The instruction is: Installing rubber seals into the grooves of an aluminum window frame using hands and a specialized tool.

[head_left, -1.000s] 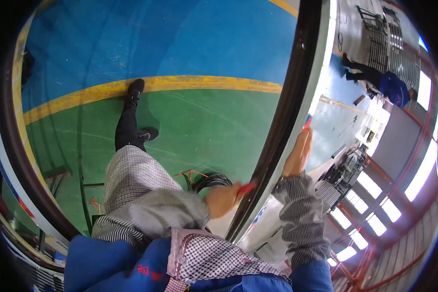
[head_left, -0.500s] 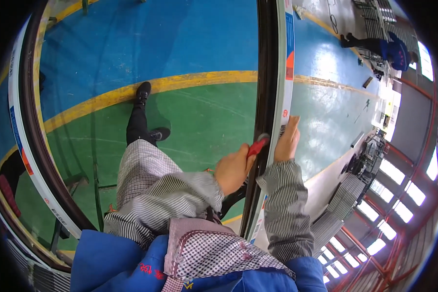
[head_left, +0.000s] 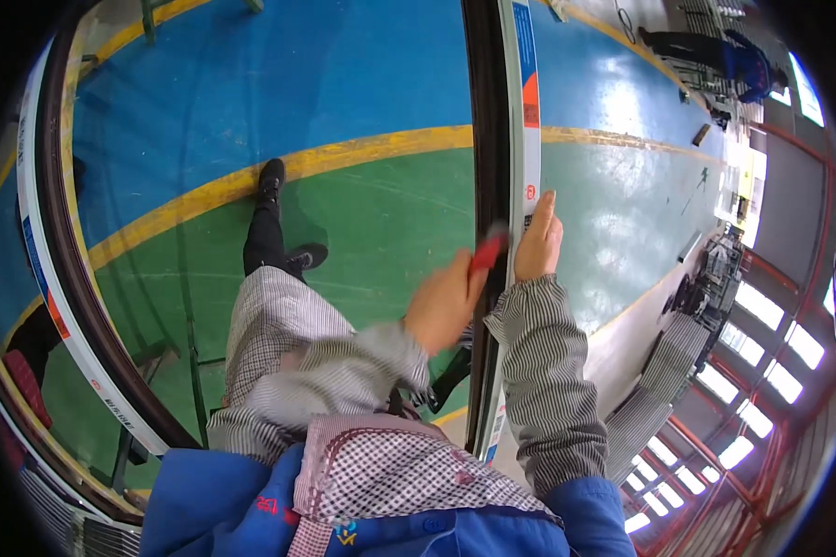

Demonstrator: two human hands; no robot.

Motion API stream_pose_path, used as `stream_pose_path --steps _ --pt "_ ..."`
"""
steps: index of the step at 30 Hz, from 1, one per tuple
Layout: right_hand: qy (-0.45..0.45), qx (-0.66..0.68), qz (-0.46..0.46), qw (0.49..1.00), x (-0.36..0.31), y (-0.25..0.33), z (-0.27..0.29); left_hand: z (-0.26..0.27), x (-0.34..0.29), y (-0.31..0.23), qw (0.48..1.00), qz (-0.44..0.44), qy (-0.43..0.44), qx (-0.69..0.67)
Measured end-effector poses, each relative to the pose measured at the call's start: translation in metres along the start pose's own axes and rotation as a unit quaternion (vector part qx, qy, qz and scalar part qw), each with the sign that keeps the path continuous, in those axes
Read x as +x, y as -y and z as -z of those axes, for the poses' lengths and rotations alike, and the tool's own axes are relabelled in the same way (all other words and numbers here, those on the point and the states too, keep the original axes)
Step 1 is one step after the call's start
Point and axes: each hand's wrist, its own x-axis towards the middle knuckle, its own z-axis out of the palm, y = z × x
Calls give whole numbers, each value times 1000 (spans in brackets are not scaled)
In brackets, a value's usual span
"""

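Observation:
A long dark brown frame bar [head_left: 491,121] with a white film-covered side [head_left: 524,158] runs upright through the view, right of centre. My left hand [head_left: 443,304] is closed around the handle of a small red hand tool [head_left: 486,252]. The tool's greyish tip is smeared by motion and lies over the brown face of the bar; whether it touches cannot be told. Against the bar's white outer side rests my right hand [head_left: 540,243], its fingers stretched out along the bar. Both forearms wear striped sleeves.
Another bar of the frame [head_left: 51,186], brown with white film, curves down the left side. Green metal stand legs [head_left: 195,371] show behind it. A person [head_left: 748,70] in dark blue is at the far upper right, near stacked metal profiles [head_left: 664,357].
My left hand and the red tool have moved a little up along the bar, the tool now blurred. My right hand also sits slightly higher in view, and the bar appears further left.

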Motion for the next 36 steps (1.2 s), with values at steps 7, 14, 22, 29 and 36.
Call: stream_pose_path --steps 7,14,22,29,36 --pt "12 -20 8 1000 3 1 -2 21 76 -3 987 150 8 -56" --pt "5 -34 45 998 -3 16 -2 24 63 -10 984 166 57 -17" --pt "-12 -56 54 997 -1 7 -5 18 26 -1 984 151 99 -4" --pt "-30 -109 109 988 9 1 1 17 94 4 987 137 83 -11" --pt "-52 -202 337 918 20 -44 -15 35 70 1 976 181 121 -8"
